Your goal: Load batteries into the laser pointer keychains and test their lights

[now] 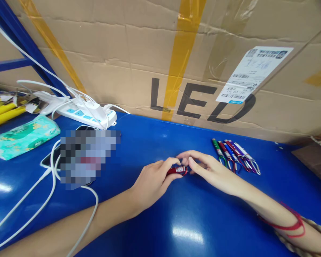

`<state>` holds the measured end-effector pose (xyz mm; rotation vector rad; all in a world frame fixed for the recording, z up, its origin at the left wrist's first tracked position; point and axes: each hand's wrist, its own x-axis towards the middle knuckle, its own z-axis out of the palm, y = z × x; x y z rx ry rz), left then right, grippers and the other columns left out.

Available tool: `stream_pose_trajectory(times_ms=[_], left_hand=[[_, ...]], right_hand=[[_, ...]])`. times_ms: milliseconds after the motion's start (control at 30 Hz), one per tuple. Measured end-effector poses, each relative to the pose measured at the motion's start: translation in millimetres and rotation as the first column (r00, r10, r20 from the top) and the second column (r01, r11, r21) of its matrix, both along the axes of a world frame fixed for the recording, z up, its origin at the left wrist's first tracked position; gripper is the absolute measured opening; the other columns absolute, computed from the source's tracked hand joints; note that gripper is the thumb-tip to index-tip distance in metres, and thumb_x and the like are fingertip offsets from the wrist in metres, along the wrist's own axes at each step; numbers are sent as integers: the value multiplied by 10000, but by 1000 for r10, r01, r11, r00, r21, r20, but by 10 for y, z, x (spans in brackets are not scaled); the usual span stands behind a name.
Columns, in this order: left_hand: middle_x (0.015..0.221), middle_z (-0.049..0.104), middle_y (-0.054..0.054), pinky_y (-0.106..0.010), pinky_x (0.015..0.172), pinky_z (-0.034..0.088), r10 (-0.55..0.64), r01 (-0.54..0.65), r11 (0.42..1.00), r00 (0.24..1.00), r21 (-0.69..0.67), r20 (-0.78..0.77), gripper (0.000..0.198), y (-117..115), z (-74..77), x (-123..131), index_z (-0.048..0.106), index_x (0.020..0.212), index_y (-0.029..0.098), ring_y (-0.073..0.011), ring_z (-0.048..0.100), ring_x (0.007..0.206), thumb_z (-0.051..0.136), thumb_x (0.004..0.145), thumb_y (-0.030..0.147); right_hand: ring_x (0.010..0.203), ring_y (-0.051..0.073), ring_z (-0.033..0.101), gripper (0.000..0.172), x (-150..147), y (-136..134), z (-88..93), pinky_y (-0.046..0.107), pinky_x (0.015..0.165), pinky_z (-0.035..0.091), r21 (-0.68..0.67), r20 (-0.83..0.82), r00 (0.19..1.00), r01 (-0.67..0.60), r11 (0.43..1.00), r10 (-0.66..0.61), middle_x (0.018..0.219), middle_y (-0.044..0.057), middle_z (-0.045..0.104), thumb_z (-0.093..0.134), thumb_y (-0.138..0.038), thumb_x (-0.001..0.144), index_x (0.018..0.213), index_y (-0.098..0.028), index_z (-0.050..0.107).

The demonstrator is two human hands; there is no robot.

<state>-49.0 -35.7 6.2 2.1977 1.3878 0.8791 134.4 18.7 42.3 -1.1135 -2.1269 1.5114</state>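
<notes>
My left hand (156,180) pinches a small red keychain flashlight (176,170) between thumb and fingers. It is a short metal tube with a white label and a red clip at its right end. My right hand (207,169) hovers just beside that end, thumb and fingers apart and slightly bent; its fingertips are blurred, and whether they touch the clip I cannot tell. Further right, several similar flashlights with carabiner clips lie side by side, among them a green one (218,150) and a silver one (245,153).
A big cardboard box (123,60) marked LED stands along the back of the blue table (149,228). On the left are a white power strip (85,114), looping white cables (53,171), a green tissue pack (26,135), a phone (49,160) and a pixelated object (88,157).
</notes>
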Motion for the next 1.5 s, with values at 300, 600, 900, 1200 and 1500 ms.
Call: stream_pose_trajectory(times_ms=[300, 600, 900, 1200, 1500], left_hand=[[874, 592, -63, -335, 746, 474, -210, 201, 976, 972, 89, 107, 194, -63, -53, 21, 341, 1022, 180, -166, 566, 819, 341, 869, 62], [1014, 589, -71, -381, 809, 441, -15, 25, 997, 993, -79, 116, 190, 32, -28, 2, 429, 1072, 186, -200, 545, 915, 344, 909, 140], [1005, 622, -23, -310, 833, 414, 4, 15, 992, 988, -124, 155, 189, 22, 19, 15, 541, 1041, 217, -169, 545, 929, 390, 926, 207], [925, 581, -31, -343, 812, 362, 12, -11, 1000, 991, 12, -135, 154, 38, -105, 47, 612, 978, 214, -189, 492, 884, 484, 896, 194], [967, 571, -45, -338, 780, 358, 108, -87, 988, 980, 130, -165, 190, 13, -69, 64, 588, 1042, 209, -208, 488, 927, 556, 855, 206]], right_hand=[[529, 80, 508, 367, -141, -212, -62, 212, 537, 448, -100, -95, 979, -188, 977, 179, 717, -11, 569, 439, -316, 920, 1253, -164, 477], [707, 119, 568, 449, -7, -4, -10, 239, 636, 462, 226, 45, 999, 20, 974, -31, 858, 40, 624, 421, -403, 919, 1290, -156, 479], [704, 136, 607, 248, 686, -193, 446, 238, 605, 457, 161, 523, 841, -258, 953, 139, 875, -1, 660, 685, -395, 729, 911, -228, 668], [654, 148, 614, 366, 1297, -899, 24, 237, 572, 472, 104, 608, 783, 83, 991, -130, 836, -8, 660, 734, -248, 634, 981, -255, 619], [600, 112, 588, 152, 999, -619, -92, 198, 509, 463, 249, 335, 918, 131, 959, -213, 733, 28, 653, 597, -300, 781, 829, -165, 645]])
